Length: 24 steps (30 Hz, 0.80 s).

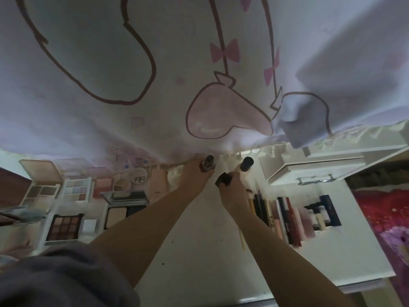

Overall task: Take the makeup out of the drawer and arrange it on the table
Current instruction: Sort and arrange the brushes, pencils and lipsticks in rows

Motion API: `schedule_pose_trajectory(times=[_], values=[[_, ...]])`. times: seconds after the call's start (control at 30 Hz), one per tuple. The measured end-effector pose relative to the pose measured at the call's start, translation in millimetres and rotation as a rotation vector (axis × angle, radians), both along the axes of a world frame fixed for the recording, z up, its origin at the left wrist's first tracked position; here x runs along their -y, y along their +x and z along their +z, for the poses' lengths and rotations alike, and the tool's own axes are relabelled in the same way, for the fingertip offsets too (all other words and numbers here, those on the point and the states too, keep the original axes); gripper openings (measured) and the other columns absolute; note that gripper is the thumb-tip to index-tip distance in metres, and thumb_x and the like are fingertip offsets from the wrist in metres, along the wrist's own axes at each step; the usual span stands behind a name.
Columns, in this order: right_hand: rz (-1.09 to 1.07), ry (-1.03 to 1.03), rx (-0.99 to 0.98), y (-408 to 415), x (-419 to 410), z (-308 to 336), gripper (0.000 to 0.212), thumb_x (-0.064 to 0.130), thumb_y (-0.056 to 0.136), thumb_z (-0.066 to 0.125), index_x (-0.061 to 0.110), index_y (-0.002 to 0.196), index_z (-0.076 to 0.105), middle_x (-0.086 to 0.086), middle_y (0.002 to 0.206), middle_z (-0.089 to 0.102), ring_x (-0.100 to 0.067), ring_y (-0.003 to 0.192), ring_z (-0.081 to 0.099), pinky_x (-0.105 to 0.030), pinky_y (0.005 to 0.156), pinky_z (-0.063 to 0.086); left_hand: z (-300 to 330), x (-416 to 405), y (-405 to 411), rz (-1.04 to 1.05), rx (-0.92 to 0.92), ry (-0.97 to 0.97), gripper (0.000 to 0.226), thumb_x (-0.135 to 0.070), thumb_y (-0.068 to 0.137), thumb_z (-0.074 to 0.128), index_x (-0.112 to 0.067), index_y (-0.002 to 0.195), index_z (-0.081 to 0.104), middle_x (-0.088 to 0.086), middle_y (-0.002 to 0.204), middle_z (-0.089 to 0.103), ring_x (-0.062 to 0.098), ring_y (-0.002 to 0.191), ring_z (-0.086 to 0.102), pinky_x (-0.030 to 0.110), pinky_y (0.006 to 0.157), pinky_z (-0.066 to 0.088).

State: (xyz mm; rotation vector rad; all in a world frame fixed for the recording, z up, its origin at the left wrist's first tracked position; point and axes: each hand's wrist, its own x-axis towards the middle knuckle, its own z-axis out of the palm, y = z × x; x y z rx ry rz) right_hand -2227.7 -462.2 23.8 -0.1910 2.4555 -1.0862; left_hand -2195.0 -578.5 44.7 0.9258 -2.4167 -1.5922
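White table (199, 251) fills the head view, both bare forearms reaching toward twelve o'clock, where a pale curtain (155, 96) printed with pink bows and a heart hangs down to the table's far edge. At centre, the left hand (194, 173) has its grip closed around a small dark-capped bottle (207, 166), fingers curled about its body, the bottle standing just at the curtain's hem. Just toward three o'clock of it, the right hand (232, 187) grips a small black item (224, 179), too blurred to identify, with a second dark-capped bottle (246, 164) upright just beyond its knuckles; whether the fingers touch that bottle cannot be told. At nine o'clock lie open eyeshadow and powder palettes (66, 209) side by side, a round compact (141, 178) among them. At three o'clock a row of lipsticks and slim tubes (287, 218) lies packed together on the table, close beside the right wrist. At two o'clock a white drawer (309, 171) with a metal handle (315, 180) stands pulled out. A red patterned fabric (385, 218) shows at the right edge.
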Motion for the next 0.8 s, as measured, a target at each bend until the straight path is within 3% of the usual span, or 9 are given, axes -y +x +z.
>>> schedule_pose_trajectory(times=[0.13,0.23,0.33,0.4,0.5,0.57,0.63,0.73,0.8], values=[[-0.026,0.032,0.014,1.4,14.4,-9.0,0.015,0.004,0.090,0.041,0.017,0.098,0.040,-0.002,0.086,0.054,-0.019,0.072,0.052,-0.031,0.057,0.039,-7.0,-1.8,-7.0,0.011,0.023,-0.075,0.012,-0.006,0.080,0.063,-0.011,0.082,0.053,-0.001,0.076,0.054,0.017,0.075,0.052,0.011,0.060,0.039],[-0.004,0.016,0.043,2.9,16.3,-1.8,0.022,0.010,0.092,0.047,0.008,0.114,0.043,-0.012,0.107,0.059,-0.029,0.094,0.058,-0.041,0.078,0.049,-6.9,-3.0,-9.2,-0.014,0.084,-0.148,0.026,-0.012,0.085,0.062,-0.004,0.107,0.054,0.012,0.106,0.059,0.027,0.100,0.057,0.035,0.088,0.047],[0.165,0.055,-0.101,7.9,-4.6,19.1,0.033,0.022,0.094,0.053,0.013,0.125,0.046,-0.008,0.123,0.054,-0.024,0.108,0.055,-0.035,0.087,0.047,7.2,-10.4,3.0,-0.027,0.102,-0.156,0.052,-0.016,0.092,0.052,-0.005,0.139,0.032,0.018,0.139,0.038,0.032,0.125,0.043,0.039,0.103,0.038],[0.266,0.050,-0.347,0.9,-28.7,44.2,0.023,0.025,0.095,0.049,0.019,0.116,0.056,-0.002,0.115,0.059,-0.019,0.102,0.058,-0.029,0.082,0.047,18.0,-21.1,24.1,0.014,-0.055,-0.201,0.055,-0.016,0.094,0.045,-0.008,0.144,0.025,0.014,0.146,0.031,0.029,0.129,0.038,0.035,0.103,0.035],[0.270,0.095,-0.591,-35.9,-49.3,74.8,0.022,0.025,0.095,0.047,0.020,0.112,0.060,-0.002,0.112,0.059,-0.020,0.102,0.057,-0.030,0.082,0.047,17.6,-43.7,47.4,-0.050,-0.262,-0.299,0.042,-0.010,0.093,0.044,-0.011,0.134,0.039,0.010,0.130,0.047,0.024,0.115,0.048,0.027,0.094,0.044],[0.374,0.367,-0.560,-60.0,-43.6,79.2,0.033,0.030,0.096,0.045,0.018,0.125,0.052,-0.009,0.123,0.053,-0.027,0.110,0.052,-0.035,0.085,0.044,14.5,-60.0,38.8,-0.170,-0.206,-0.200,0.038,-0.006,0.094,0.042,-0.013,0.131,0.043,0.007,0.122,0.050,0.021,0.108,0.051,0.026,0.088,0.046],[0.518,0.656,-0.482,-69.2,-33.4,70.7,0.040,0.038,0.098,0.038,0.015,0.130,0.044,-0.012,0.124,0.050,-0.029,0.108,0.053,-0.037,0.080,0.044,8.7,-72.9,19.2,-0.252,-0.132,-0.138,0.042,-0.005,0.095,0.039,-0.011,0.137,0.038,0.009,0.124,0.048,0.021,0.108,0.052,0.031,0.093,0.044],[0.487,0.651,-0.413,-71.8,-29.3,51.3,0.039,0.042,0.100,0.031,0.009,0.120,0.040,-0.011,0.102,0.061,-0.029,0.087,0.061,-0.034,0.064,0.042,-1.0,-83.6,-7.6,-0.235,-0.085,-0.081,0.052,0.002,0.092,0.039,-0.011,0.142,0.032,0.009,0.135,0.043,0.022,0.111,0.052,0.026,0.092,0.042],[0.463,0.580,-0.385,-73.8,-31.7,45.9,0.037,0.040,0.100,0.034,0.007,0.117,0.038,-0.012,0.092,0.065,-0.029,0.081,0.063,-0.033,0.061,0.042,-5.1,-85.6,-16.4,-0.209,-0.034,-0.035,0.054,0.006,0.091,0.038,-0.012,0.141,0.033,0.009,0.138,0.041,0.020,0.114,0.051,0.017,0.086,0.039]])
